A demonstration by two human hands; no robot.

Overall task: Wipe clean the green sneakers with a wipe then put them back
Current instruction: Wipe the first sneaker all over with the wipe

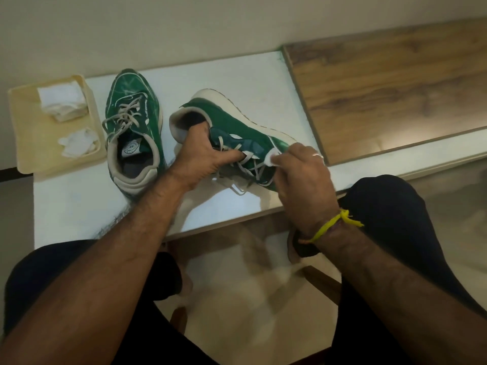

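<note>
Two green sneakers with white soles and grey laces are over a white table [79, 206]. One sneaker [133, 127] stands upright on the table, toe pointing away, with white streaks on its toe. The other sneaker [237, 125] is tipped on its side, sole facing away. My left hand [200, 156] grips it at the collar and tongue, fingers inside the opening. My right hand [300, 169] pinches a small white wipe [271, 159] against the sneaker's upper near the laces.
A cream tray [23, 133] at the table's left end holds a stack of folded white wipes [63, 101] and a crumpled used wipe [79, 143]. A wooden surface [395, 96] adjoins the table on the right. My knees are below the table's near edge.
</note>
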